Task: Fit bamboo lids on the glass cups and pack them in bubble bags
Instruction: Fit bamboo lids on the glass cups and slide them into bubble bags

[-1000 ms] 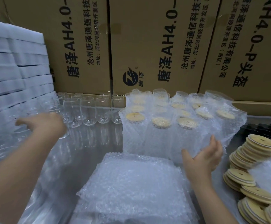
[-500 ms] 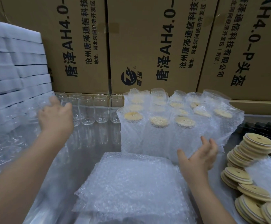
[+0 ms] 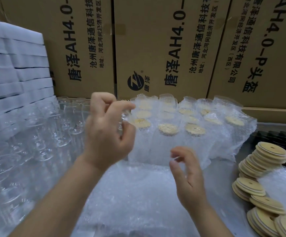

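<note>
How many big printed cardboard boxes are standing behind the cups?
3: the left box behind the bare glass cups, the middle box with a round logo, the right box. More may be cut off at the edges.

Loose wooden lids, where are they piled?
In the head view, the loose bamboo lids sit stacked along the right edge, to the right of the right hand and beside the bagged cups.

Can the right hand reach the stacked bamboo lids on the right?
Probably yes. The right hand is empty, fingers loose, above the flat clear bubble bags; the round bamboo lids lie uncovered to its right, nothing between. The left hand grips a clear glass cup.
</note>
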